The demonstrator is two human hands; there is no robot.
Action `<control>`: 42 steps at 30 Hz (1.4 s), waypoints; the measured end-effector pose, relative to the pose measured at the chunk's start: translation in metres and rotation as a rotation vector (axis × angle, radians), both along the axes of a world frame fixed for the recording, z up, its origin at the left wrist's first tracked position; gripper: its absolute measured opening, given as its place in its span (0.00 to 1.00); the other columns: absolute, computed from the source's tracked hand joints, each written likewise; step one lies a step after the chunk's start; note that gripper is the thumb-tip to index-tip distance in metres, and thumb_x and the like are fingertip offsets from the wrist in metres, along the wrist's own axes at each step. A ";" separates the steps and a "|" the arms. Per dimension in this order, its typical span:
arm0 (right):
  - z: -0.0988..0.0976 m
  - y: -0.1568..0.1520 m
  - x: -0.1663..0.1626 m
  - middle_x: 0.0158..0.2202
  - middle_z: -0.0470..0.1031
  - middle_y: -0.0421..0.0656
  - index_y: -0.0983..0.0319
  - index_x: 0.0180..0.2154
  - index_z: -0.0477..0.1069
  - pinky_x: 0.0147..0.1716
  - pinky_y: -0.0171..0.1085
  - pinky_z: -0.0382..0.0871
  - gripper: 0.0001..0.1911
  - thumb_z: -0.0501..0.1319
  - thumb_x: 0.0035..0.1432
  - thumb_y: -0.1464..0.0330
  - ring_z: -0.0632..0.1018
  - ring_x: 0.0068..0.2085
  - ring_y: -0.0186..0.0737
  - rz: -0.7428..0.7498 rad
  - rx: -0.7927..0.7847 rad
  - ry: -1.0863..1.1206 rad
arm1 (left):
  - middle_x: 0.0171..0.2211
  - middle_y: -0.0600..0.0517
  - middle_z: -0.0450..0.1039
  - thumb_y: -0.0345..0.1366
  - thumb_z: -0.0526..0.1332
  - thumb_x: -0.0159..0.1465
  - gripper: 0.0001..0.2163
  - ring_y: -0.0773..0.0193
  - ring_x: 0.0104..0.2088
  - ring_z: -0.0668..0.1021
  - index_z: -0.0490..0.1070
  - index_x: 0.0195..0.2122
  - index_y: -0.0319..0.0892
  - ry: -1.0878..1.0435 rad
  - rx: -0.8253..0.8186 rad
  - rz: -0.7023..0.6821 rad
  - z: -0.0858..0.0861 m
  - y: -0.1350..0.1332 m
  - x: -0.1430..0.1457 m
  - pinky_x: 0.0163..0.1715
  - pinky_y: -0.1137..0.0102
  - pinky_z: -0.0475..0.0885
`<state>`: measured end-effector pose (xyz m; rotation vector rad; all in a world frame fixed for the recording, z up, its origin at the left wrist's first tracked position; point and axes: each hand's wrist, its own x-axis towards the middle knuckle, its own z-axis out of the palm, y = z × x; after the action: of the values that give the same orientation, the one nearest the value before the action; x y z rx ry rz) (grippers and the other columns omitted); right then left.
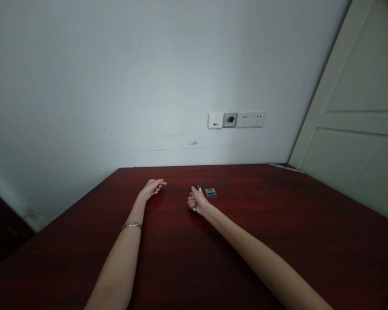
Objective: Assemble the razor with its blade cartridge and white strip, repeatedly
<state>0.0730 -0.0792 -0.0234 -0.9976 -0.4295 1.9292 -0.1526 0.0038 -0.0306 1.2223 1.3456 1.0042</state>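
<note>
On the dark red-brown wooden table (278,224), the right hand (198,199) is curled into a fist around a small slim dark-and-silver object (194,206), too small to identify, with its ends showing above and below the fingers. Just to the right of this hand, slightly farther away, lies a small flat rectangular clear packet (211,192), apart from the fingers. The left hand (152,187) rests on the table to the left, fingers loosely spread and holding nothing; a thin silver bangle (131,224) circles that forearm. White wall sockets (236,120) sit on the far wall.
</note>
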 end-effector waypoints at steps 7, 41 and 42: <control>0.001 0.001 0.002 0.13 0.45 0.28 0.60 0.24 0.49 0.08 0.21 0.39 0.17 0.43 0.64 0.62 0.49 0.11 0.22 -0.026 0.033 -0.036 | 0.17 0.58 0.57 0.45 0.63 0.50 0.19 0.78 0.15 0.56 0.74 0.34 0.31 -0.007 -0.002 -0.006 0.001 -0.002 0.001 0.15 0.76 0.43; 0.040 -0.011 0.021 0.16 0.62 0.35 0.65 0.36 0.62 0.14 0.30 0.60 0.10 0.44 0.59 0.73 0.64 0.15 0.30 -0.034 0.360 -0.206 | 0.37 0.42 0.75 0.31 0.63 0.49 0.09 0.53 0.41 0.76 0.76 0.33 0.37 0.598 0.177 0.577 -0.004 0.020 -0.044 0.36 0.67 0.70; 0.040 -0.013 0.023 0.17 0.64 0.36 0.65 0.37 0.63 0.16 0.31 0.62 0.09 0.46 0.58 0.74 0.66 0.16 0.31 -0.028 0.366 -0.218 | 0.40 0.42 0.75 0.30 0.63 0.49 0.10 0.51 0.44 0.75 0.76 0.34 0.37 0.637 0.165 0.582 -0.005 0.020 -0.045 0.39 0.66 0.69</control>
<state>0.0960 -0.0925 0.0169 -0.9649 -0.8548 1.6439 -0.1981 0.0241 -0.0351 1.3681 2.2420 1.1860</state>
